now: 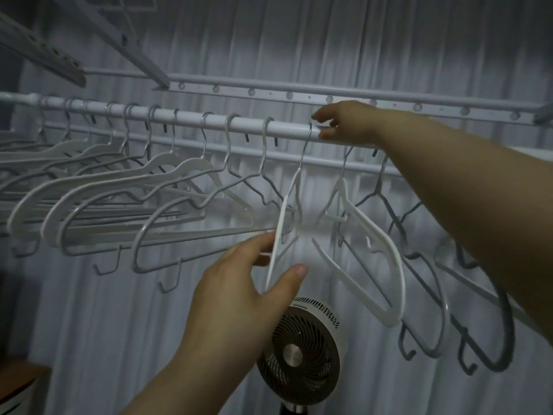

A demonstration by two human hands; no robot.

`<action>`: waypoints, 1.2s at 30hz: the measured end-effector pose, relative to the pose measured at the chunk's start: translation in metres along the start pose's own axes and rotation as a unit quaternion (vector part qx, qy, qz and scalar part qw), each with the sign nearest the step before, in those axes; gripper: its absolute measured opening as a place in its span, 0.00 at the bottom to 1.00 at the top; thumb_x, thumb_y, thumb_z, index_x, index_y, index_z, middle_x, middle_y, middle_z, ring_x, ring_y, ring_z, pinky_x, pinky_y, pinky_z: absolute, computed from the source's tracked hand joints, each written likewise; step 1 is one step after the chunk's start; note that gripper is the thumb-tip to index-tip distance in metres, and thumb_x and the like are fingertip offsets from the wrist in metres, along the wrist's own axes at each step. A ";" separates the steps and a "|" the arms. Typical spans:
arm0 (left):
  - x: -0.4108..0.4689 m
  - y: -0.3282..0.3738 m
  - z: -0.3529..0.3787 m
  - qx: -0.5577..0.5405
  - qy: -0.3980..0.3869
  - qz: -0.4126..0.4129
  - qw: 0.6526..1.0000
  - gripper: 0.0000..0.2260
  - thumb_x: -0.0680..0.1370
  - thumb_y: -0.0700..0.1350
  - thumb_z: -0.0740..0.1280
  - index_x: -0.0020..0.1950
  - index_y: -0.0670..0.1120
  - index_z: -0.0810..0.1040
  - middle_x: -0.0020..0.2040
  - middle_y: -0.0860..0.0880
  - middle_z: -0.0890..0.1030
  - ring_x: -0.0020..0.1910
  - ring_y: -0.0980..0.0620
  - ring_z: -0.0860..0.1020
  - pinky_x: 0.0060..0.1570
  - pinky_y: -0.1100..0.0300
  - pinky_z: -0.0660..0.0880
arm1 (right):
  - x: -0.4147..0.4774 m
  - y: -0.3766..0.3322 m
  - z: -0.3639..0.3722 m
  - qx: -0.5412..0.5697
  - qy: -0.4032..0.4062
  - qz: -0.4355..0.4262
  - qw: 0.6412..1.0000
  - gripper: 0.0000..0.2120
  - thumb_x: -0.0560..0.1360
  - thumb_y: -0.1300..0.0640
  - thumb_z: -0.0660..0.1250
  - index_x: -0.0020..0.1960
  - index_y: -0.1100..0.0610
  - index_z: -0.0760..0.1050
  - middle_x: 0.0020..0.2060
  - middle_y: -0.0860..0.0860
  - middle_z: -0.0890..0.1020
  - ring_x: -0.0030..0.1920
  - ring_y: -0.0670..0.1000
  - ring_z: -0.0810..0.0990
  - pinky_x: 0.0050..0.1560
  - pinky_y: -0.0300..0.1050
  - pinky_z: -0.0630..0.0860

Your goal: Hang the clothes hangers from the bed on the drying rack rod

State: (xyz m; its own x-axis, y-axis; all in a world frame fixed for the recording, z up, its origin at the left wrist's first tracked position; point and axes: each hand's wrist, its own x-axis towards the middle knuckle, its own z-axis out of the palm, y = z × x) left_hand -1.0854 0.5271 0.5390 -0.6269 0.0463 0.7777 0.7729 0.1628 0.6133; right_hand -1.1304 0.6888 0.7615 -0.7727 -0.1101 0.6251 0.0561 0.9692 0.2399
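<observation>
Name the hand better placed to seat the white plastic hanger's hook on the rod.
Right: right hand is at the white metal rod beside the hook; left hand holds the white plastic hanger low down.

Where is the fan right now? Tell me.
In the head view the fan stands low at centre, before the curtain, just below the left hand holding the white hanger.

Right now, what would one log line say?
step: hanging hanger on rod | left hand: pinches hanger's lower part | right hand: grips rod beside hook
</observation>
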 end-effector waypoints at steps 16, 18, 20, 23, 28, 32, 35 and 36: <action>0.007 -0.008 -0.007 -0.037 0.063 0.111 0.991 0.19 0.68 0.65 0.52 0.57 0.82 0.56 0.53 0.81 0.69 0.53 0.77 0.71 0.48 0.84 0.65 | 0.022 -0.001 0.008 0.019 -0.029 -0.021 0.999 0.18 0.77 0.49 0.60 0.65 0.52 0.70 0.64 0.53 0.72 0.64 0.55 0.70 0.65 0.50 0.65; 0.007 -0.010 -0.006 -0.033 0.062 0.125 0.990 0.18 0.70 0.66 0.51 0.57 0.83 0.54 0.56 0.78 0.69 0.57 0.74 0.71 0.50 0.84 0.65 | 0.022 0.000 0.009 0.018 -0.027 -0.020 0.999 0.18 0.77 0.49 0.60 0.65 0.53 0.70 0.64 0.53 0.72 0.64 0.55 0.70 0.64 0.49 0.65; 0.006 -0.012 -0.003 -0.009 0.056 0.150 0.987 0.18 0.71 0.71 0.48 0.61 0.81 0.53 0.55 0.76 0.71 0.58 0.75 0.69 0.51 0.85 0.64 | 0.022 0.001 0.009 0.015 -0.024 -0.018 0.999 0.18 0.77 0.49 0.60 0.65 0.53 0.70 0.63 0.54 0.72 0.63 0.55 0.70 0.63 0.49 0.65; 0.003 -0.015 0.003 0.025 0.042 0.180 0.982 0.22 0.74 0.68 0.43 0.68 0.69 0.55 0.57 0.69 0.74 0.61 0.71 0.67 0.54 0.87 0.58 | 0.021 0.001 0.008 0.011 -0.022 -0.014 1.000 0.17 0.77 0.49 0.60 0.64 0.54 0.70 0.63 0.54 0.73 0.63 0.56 0.70 0.62 0.50 0.66; -0.002 -0.017 0.017 0.028 0.031 0.192 0.981 0.23 0.75 0.67 0.43 0.69 0.64 0.54 0.63 0.70 0.67 0.62 0.71 0.65 0.53 0.89 0.56 | 0.019 0.000 0.007 0.006 -0.019 -0.008 1.000 0.18 0.77 0.49 0.60 0.65 0.54 0.70 0.63 0.54 0.73 0.63 0.56 0.70 0.62 0.49 0.66; -0.007 -0.019 0.032 0.047 0.034 0.207 0.977 0.21 0.77 0.64 0.45 0.69 0.62 0.56 0.65 0.69 0.62 0.63 0.66 0.66 0.53 0.90 0.54 | 0.018 -0.001 0.006 -0.002 -0.018 -0.006 1.000 0.19 0.77 0.50 0.60 0.66 0.54 0.69 0.64 0.55 0.72 0.64 0.56 0.70 0.62 0.48 0.65; -0.008 -0.018 0.039 0.061 0.047 0.227 0.971 0.23 0.79 0.60 0.46 0.71 0.53 0.58 0.67 0.65 0.61 0.65 0.63 0.65 0.56 0.88 0.51 | 0.017 -0.002 0.006 -0.007 -0.016 -0.005 1.000 0.19 0.78 0.50 0.60 0.66 0.55 0.69 0.64 0.55 0.72 0.64 0.56 0.70 0.62 0.48 0.65; -0.008 -0.018 0.041 0.061 0.051 0.231 0.970 0.23 0.79 0.60 0.47 0.71 0.52 0.59 0.67 0.64 0.62 0.65 0.63 0.64 0.57 0.88 0.50 | 0.017 -0.003 0.006 -0.009 -0.016 -0.005 1.000 0.19 0.78 0.50 0.60 0.66 0.55 0.69 0.64 0.55 0.72 0.64 0.56 0.70 0.62 0.48 0.65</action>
State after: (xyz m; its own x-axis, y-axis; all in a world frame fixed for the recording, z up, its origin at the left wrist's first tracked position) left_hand -1.0980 0.5639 0.5160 -0.1984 0.0462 0.9790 0.9477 0.2638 0.1796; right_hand -1.1477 0.6856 0.7669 -0.7935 -0.1118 0.5982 0.0597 0.9639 0.2594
